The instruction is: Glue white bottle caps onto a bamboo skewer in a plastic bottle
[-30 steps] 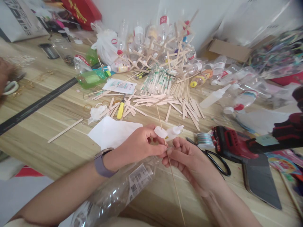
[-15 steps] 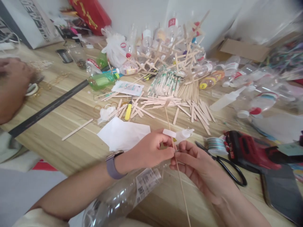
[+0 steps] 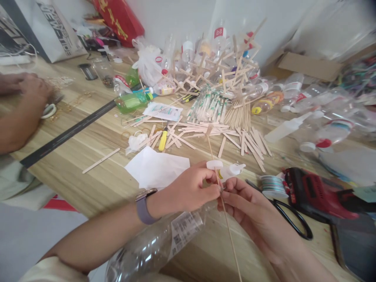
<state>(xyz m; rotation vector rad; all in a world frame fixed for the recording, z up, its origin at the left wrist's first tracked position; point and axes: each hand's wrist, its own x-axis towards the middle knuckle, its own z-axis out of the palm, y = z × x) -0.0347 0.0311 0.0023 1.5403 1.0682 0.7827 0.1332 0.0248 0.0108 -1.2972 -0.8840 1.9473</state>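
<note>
My left hand [image 3: 195,186], with a watch on its wrist, pinches at a thin wooden stick [image 3: 230,227] near the table's front. My right hand [image 3: 246,203] meets it from the right, fingers bent together at the same spot. A small thing between the fingertips is too small to name. The stick runs from a flat wooden piece [image 3: 209,129] down past both hands. A white cap [image 3: 214,164] shows by my left fingers, and a small white glue bottle [image 3: 232,171] lies just beyond. Below my left forearm lies a large clear bottle [image 3: 147,246].
Craft sticks [image 3: 252,147], skewers [image 3: 239,113] and plastic bottles [image 3: 188,51] fill the back. A yellow screwdriver [image 3: 163,140] and white paper [image 3: 155,166] lie left. Black scissors [image 3: 296,223], a thread spool [image 3: 273,186] and a red power tool [image 3: 320,194] lie right. Another person's hands [image 3: 33,88] are far left.
The whole view has shifted slightly, so things appear a little further right. Both my hands keep their grip at the stick, with hardly any change. The other person's hands have moved slightly.
</note>
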